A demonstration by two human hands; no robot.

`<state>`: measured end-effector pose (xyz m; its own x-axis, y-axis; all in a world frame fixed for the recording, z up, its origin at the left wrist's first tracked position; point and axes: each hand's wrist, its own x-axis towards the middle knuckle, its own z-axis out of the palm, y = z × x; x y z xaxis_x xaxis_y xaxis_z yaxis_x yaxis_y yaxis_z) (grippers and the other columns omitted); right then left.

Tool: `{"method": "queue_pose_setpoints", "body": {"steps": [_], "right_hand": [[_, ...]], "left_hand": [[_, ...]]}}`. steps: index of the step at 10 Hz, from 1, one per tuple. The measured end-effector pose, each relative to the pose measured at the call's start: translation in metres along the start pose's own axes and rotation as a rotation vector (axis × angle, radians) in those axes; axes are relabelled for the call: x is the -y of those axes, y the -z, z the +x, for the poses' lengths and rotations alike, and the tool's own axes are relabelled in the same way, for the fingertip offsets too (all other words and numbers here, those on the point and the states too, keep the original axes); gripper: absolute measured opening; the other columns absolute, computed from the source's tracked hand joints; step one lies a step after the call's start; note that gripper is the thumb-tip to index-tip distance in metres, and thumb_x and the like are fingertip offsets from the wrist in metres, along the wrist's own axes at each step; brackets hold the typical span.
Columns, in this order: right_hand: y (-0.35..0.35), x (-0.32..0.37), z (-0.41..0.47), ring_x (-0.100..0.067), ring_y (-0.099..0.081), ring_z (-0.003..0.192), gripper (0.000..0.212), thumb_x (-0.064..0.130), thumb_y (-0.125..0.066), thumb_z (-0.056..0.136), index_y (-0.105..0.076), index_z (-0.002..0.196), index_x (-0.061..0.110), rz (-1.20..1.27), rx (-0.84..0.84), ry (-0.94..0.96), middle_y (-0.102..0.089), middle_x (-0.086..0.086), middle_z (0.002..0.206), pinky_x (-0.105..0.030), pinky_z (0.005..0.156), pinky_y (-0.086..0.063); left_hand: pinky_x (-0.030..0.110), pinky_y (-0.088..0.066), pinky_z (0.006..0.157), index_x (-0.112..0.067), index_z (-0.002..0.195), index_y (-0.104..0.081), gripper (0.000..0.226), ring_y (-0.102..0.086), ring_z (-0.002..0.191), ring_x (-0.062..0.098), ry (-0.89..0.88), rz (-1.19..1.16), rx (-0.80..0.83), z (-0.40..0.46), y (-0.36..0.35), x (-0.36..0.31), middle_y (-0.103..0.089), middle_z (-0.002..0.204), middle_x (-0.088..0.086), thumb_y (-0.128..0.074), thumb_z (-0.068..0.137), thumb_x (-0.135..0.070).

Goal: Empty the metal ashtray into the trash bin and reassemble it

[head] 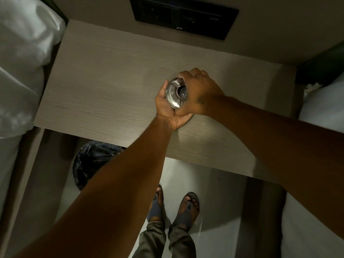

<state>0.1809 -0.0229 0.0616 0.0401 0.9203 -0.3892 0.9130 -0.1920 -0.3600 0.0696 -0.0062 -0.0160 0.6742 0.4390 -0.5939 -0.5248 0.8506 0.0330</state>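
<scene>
Holding the ashtray [176, 94] over the tabletop [104, 86], we cup it from below with the left hand [168, 110]; right hand [199, 92] clamps its rim, probably to separate the lid. Trash bin [89, 162] sits below the tabletop's near edge.

We reach both bare arms forward and bring them together in front of us. Our left hand [168, 110] is turned palm up, its fingers curled up round the left side of what we hold. Our right hand [198, 93] comes over from the right, knuckles up, fingers closed down; its thumb side presses against our left palm.
</scene>
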Motion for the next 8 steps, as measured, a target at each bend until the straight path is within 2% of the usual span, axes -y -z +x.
{"method": "queue_pose_setpoints", "body": {"steps": [1,2,3,4,5,6,7,8], "right_hand": [[-0.004,-0.001,0.002,-0.030,-0.045,0.124,0.113,0.047,-0.089,0.049,-0.036,0.144,0.017,-0.029,0.009,0.012,-0.047,-0.012,0.136,-0.047,0.102,-0.047],[-0.007,-0.007,0.002,-0.031,-0.044,0.124,0.119,0.050,-0.090,0.044,-0.034,0.144,0.017,-0.009,-0.006,-0.006,-0.046,-0.013,0.136,-0.047,0.102,-0.046],[-0.018,-0.020,0.003,-0.031,-0.044,0.121,0.115,0.049,-0.088,0.042,-0.037,0.140,0.017,0.007,-0.020,-0.033,-0.045,-0.012,0.134,-0.046,0.101,-0.046],[-0.029,-0.031,0.002,-0.032,-0.045,0.118,0.110,0.049,-0.088,0.043,-0.041,0.137,0.015,0.006,-0.047,-0.031,-0.047,-0.013,0.132,-0.046,0.099,-0.046],[-0.033,-0.041,-0.003,-0.035,-0.044,0.121,0.111,0.047,-0.090,0.048,-0.042,0.142,0.012,0.024,-0.101,-0.018,-0.046,-0.016,0.136,-0.044,0.102,-0.044],[-0.033,-0.046,-0.005,-0.036,-0.043,0.125,0.115,0.049,-0.091,0.050,-0.040,0.146,0.011,0.054,-0.134,-0.009,-0.045,-0.016,0.139,-0.043,0.105,-0.042],[-0.032,-0.048,-0.004,-0.035,-0.039,0.132,0.128,0.057,-0.092,0.047,-0.032,0.151,0.011,0.089,-0.092,-0.020,-0.040,-0.016,0.146,-0.043,0.108,-0.039],[-0.031,-0.047,-0.007,-0.034,-0.029,0.143,0.138,0.065,-0.089,0.046,-0.023,0.155,0.011,0.132,-0.037,-0.049,-0.029,-0.015,0.157,-0.044,0.115,-0.033]], "left_hand": [[0.048,-0.035,0.119,-0.002,0.127,-0.064,0.065,-0.057,0.129,0.035,-0.017,0.060,-0.018,-0.006,-0.001,-0.002,-0.063,0.131,0.022,-0.046,0.097,-0.056],[0.052,-0.033,0.120,0.000,0.137,-0.058,0.071,-0.048,0.141,0.037,-0.017,0.157,-0.042,-0.010,-0.006,-0.012,-0.055,0.147,0.023,-0.048,0.096,-0.057],[0.041,-0.052,0.104,-0.002,0.133,-0.060,0.064,-0.065,0.122,0.033,-0.246,0.406,-0.209,-0.015,-0.014,-0.039,-0.065,0.135,0.019,-0.052,0.094,-0.052],[0.027,-0.053,0.093,-0.004,0.128,-0.065,0.052,-0.067,0.113,0.025,-0.525,0.995,-0.355,-0.021,-0.012,-0.056,-0.069,0.124,0.010,-0.059,0.093,-0.042],[0.047,-0.034,0.116,-0.015,0.146,-0.052,0.050,-0.041,0.142,0.033,-0.757,2.320,-0.280,-0.026,0.010,-0.071,-0.051,0.149,0.015,-0.042,0.104,-0.040],[0.058,-0.024,0.120,-0.019,0.153,-0.042,0.053,-0.026,0.149,0.041,-0.684,2.526,-0.229,-0.029,0.022,-0.064,-0.035,0.160,0.021,-0.036,0.105,-0.040],[0.061,-0.011,0.122,-0.022,0.159,-0.030,0.056,-0.011,0.154,0.044,-0.648,2.584,-0.250,-0.030,0.042,-0.055,-0.019,0.167,0.022,-0.033,0.106,-0.041],[0.060,-0.010,0.122,-0.025,0.160,-0.026,0.058,-0.008,0.155,0.044,-0.605,2.622,-0.235,-0.027,0.045,-0.059,-0.016,0.168,0.020,-0.030,0.105,-0.044]]}}
